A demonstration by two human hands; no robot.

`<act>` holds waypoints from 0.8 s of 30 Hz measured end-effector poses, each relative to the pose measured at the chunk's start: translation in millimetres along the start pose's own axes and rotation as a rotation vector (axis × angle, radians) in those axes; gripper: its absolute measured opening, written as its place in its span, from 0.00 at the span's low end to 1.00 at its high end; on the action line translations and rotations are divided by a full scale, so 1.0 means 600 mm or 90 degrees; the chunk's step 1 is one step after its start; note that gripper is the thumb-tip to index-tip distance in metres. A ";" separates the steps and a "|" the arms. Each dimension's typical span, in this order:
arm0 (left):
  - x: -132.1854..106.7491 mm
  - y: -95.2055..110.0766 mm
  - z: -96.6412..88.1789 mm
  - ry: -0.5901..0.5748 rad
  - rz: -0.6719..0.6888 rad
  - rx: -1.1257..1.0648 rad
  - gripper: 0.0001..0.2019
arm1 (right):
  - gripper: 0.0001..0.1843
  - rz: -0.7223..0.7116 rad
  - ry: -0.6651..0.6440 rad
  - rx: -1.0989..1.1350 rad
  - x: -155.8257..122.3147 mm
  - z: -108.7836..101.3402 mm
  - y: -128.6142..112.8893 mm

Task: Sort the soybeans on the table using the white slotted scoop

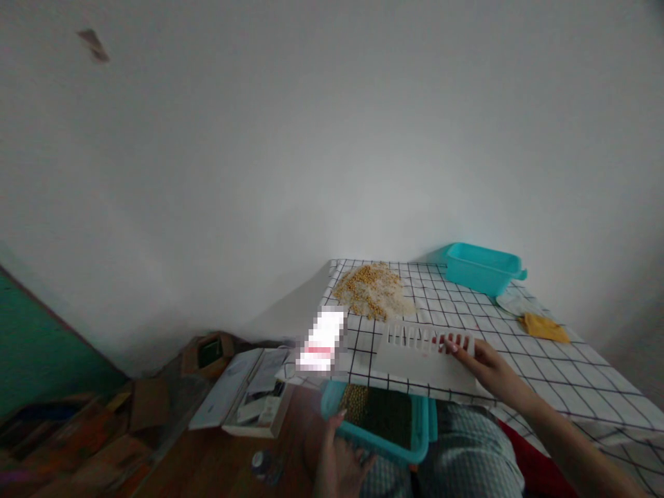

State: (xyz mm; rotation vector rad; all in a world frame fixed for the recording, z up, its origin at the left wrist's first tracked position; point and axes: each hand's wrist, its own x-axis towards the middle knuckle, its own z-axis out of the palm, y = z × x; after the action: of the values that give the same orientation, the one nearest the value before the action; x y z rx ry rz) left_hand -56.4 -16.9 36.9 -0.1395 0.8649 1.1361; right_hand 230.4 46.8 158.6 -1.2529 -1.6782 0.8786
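My right hand (485, 366) rests on a white slotted tray (415, 360) that lies on the checked tablecloth (570, 373); its fingertips curl over the slots at the tray's far edge. My left hand (339, 460) is low at the near edge, fingers apart, touching the rim of a teal bin (422, 432) on my lap. That bin holds dark green and yellow grains. A heap of yellow beans mixed with white grains (373, 287) lies on the cloth beyond the tray.
A second teal bin (482, 266) stands at the table's far corner, with a yellow cloth (542, 326) and crumpled plastic near it. Boxes, an open book (243, 391) and clutter lie on the wooden floor to the left. A white wall fills the background.
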 end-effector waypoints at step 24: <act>0.004 -0.005 0.008 0.005 -0.031 0.031 0.27 | 0.27 0.026 0.086 0.252 0.267 0.029 0.092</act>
State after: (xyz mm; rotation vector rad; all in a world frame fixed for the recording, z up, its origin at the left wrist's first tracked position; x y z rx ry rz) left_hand -50.9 -14.0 37.7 -0.1252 0.8912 1.0693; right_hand 212.1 214.6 136.5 -1.0506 -1.2990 1.0649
